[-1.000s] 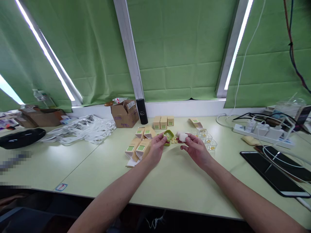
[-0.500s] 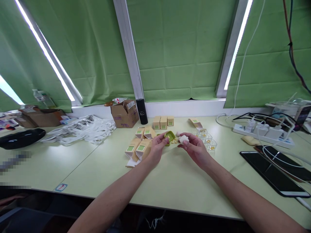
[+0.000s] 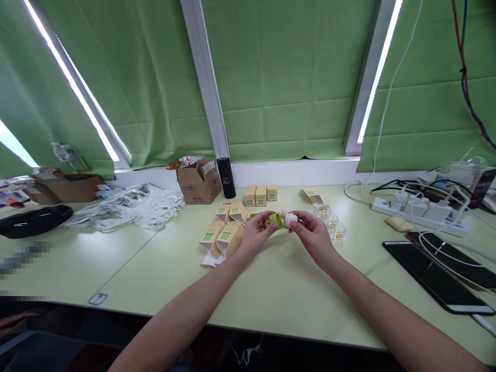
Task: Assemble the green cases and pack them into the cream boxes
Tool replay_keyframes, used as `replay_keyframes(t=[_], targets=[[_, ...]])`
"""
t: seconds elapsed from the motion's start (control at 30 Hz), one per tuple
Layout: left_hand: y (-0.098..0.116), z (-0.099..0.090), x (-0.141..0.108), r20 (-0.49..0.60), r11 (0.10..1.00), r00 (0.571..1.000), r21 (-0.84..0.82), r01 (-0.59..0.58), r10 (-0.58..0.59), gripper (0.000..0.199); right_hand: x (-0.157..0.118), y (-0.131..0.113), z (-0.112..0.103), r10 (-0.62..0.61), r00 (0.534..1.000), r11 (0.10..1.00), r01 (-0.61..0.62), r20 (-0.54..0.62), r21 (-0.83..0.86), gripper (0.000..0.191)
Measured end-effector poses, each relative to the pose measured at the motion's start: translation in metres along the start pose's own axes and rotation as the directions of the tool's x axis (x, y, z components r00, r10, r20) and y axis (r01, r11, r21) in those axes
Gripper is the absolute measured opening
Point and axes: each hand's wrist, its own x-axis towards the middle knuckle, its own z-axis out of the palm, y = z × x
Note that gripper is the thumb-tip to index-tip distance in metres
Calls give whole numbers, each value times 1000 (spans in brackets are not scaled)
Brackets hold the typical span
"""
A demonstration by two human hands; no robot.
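Between the fingers of my left hand (image 3: 259, 232) is a small green cup-like piece (image 3: 275, 221), its open side turned toward the right. My right hand (image 3: 312, 232) pinches a small white rounded piece (image 3: 290, 220), held right beside the green one. Whether the two pieces touch, I cannot tell. Left of my left hand lie several opened kraft-paper boxes (image 3: 229, 236) with green labels. Clear plastic cups (image 3: 338, 231) with yellowish bits stand just beyond my right hand.
Three closed kraft boxes (image 3: 261, 196) stand at the back, near a black cylinder (image 3: 226, 178) and a cardboard carton (image 3: 199, 183). White straps (image 3: 127, 206) are heaped at left. Phones (image 3: 434, 274) and a power strip (image 3: 420, 217) with cables occupy the right.
My left hand has turned the green piece from facing up to facing right. Both hands have come closer, bringing the white piece beside the green one.
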Motion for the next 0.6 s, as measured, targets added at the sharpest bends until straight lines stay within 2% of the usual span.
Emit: replay_keyframes(t=[0.3,0.6], targets=[[-4,-2,1,14,988,999,145,-54,52,71,0,-1,3,-38,999,994,39,14,-102,51],[-7,-1,1,-1,980,998,188,-66,68,61,1,1,4,-39,999,983,39,1,-179,54]])
